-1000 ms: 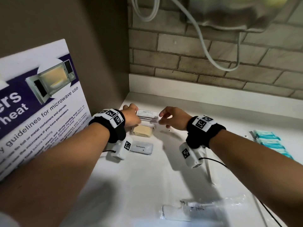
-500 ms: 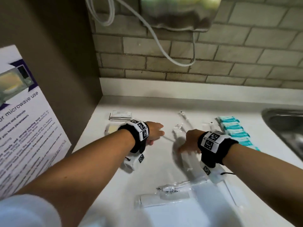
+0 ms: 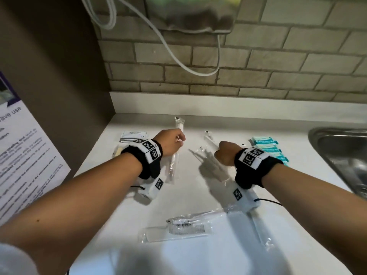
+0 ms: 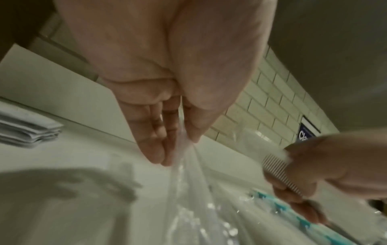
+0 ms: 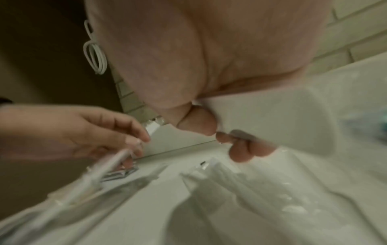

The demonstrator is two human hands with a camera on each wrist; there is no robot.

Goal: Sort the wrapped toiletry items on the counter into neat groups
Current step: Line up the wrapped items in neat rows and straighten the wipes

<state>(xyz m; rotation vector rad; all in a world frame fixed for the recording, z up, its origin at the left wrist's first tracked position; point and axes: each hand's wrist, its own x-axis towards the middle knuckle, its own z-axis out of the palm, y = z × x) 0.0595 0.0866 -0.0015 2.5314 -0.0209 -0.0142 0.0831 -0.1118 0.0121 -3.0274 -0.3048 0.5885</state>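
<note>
Nearest us on the worktop (image 3: 123,231), at about 6 o'clock, lies a wrapped comb (image 3: 178,232) under a second clear packet (image 3: 195,218), untouched. We judge the step in hand to be gathering the long clear-wrapped items into one row, so we should lay each packet flat and parallel to its neighbours, ends level, before letting go; the film is slick and crackly, and we expect it to slide or spring out of line if dropped from a height.

Further out, our left hand (image 3: 170,144) sits at 11 o'clock, thumb closed against the fingers (image 4: 155,145) and pinching the clear wrap of a long packet (image 3: 174,161) that runs away toward the wall; the left wrist view shows the film trapped in that pinch. Our right hand (image 3: 226,155), at 1 o'clock, is curled into a near fist with the thumb tip (image 5: 199,122) close to the bent fingers, gripping another comb (image 4: 278,170), whose teeth show in the left wrist view. More long packets (image 3: 210,161) lie fanned just beside this hand.

Beyond the hands, flat sachets (image 3: 134,135) are stacked at 10 o'clock, with a tan packet (image 3: 117,152) near them, and teal soaps (image 3: 267,147) stand in a row at 2 o'clock. A sink (image 3: 337,153) sits at 3 o'clock, clear of the groups.
</note>
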